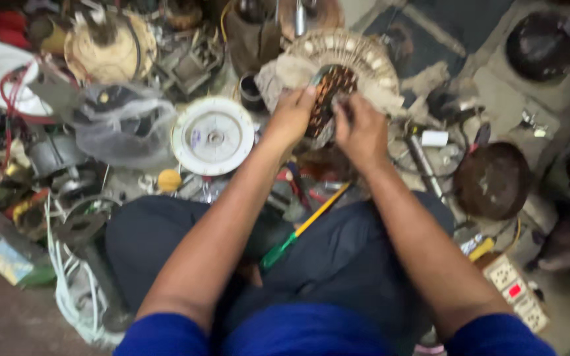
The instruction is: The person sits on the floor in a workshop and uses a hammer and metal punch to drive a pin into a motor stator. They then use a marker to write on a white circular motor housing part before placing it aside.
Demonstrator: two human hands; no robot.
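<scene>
A round motor stator with pale outer windings and a copper-coloured coil core stands tilted in front of me on the cluttered floor. My left hand grips its near left edge, thumb up against the copper coils. My right hand pinches at the coils near the stator's centre, fingers closed on the winding; what lies between the fingertips is too blurred to tell. A screwdriver with a yellow shaft and green handle rests across my lap, below both forearms.
A white round motor cover lies left of my hands, beside a clear plastic bag. Dark rusty round covers sit to the right. A power strip lies at lower right. Wires, tools and motor parts crowd the floor.
</scene>
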